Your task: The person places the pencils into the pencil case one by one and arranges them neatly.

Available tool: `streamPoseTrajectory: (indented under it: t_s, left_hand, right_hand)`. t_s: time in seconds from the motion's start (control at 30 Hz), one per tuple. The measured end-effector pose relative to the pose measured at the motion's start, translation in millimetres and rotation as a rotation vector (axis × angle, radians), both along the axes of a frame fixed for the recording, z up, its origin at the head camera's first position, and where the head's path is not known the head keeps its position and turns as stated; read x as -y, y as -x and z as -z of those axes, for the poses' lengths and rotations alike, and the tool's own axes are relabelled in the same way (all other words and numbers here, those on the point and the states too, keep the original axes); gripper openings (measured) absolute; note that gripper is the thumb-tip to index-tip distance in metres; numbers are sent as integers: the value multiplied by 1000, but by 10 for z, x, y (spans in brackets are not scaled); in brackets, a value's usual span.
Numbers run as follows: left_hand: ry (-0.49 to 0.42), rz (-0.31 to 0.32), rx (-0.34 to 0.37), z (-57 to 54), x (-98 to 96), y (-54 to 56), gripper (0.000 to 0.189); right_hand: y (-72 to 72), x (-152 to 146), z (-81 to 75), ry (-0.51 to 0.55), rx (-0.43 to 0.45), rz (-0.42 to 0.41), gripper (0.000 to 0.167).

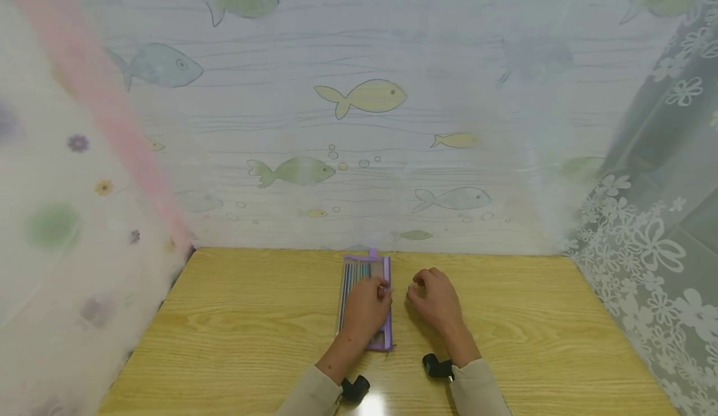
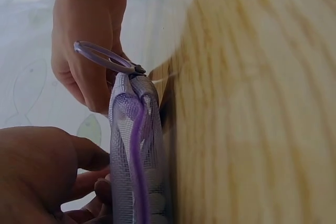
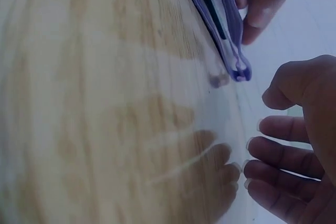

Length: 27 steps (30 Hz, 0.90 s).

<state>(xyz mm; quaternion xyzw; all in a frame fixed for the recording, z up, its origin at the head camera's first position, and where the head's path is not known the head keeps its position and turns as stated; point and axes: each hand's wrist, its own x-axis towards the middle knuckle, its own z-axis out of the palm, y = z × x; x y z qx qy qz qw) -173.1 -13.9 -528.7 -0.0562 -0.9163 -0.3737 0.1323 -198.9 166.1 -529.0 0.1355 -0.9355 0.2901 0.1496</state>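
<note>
A see-through mesh pencil case (image 1: 387, 267) with purple trim lies on the table, several pencils (image 1: 353, 272) inside it. Over its middle is my left hand (image 1: 363, 311), thumb and fingers pinching the edge along the right side. In the left wrist view, that thumb and fingers meet the mesh side (image 2: 122, 166); a purple loop (image 2: 100, 59) sticks out at the case's end. Seen from the right wrist, the purple edges (image 3: 231, 14) stand apart with a dark strip between them. My right hand (image 1: 437, 300) hovers just right of the case, fingers loosely bent, holding nothing.
The wood-grain table (image 1: 252, 328) spreads to both sides. Behind it hangs a pale curtain (image 1: 370, 135) printed with fish. Flowered sheets close off the left (image 1: 84, 266) and right (image 1: 656, 291) sides. A dark wrist device (image 1: 356, 389) sits below each hand.
</note>
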Motion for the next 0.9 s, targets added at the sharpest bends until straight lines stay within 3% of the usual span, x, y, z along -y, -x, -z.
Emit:
streamPoseTrajectory:
  t_s: [0.17,0.33,0.5,0.67,0.9]
  left_hand:
    - [60,-6,20,1,16,-27,20]
    - [28,-14,27,-26,58,-49,22]
    - [18,-5,-7,-72,150,-72,25]
    - [51,5,-73,-103,289,-91,23]
    - [133,28,-139,-95,581,-23,33]
  right_hand:
    - [2,28,21,-14,4,-2,14]
    - [10,33,37,-17,-29,-9,14]
    - [18,37,34,-4,-31,-10,15]
    - [18,40,9,26,-19,-17,30]
    - [28,3,-25,44,-52,-4,45]
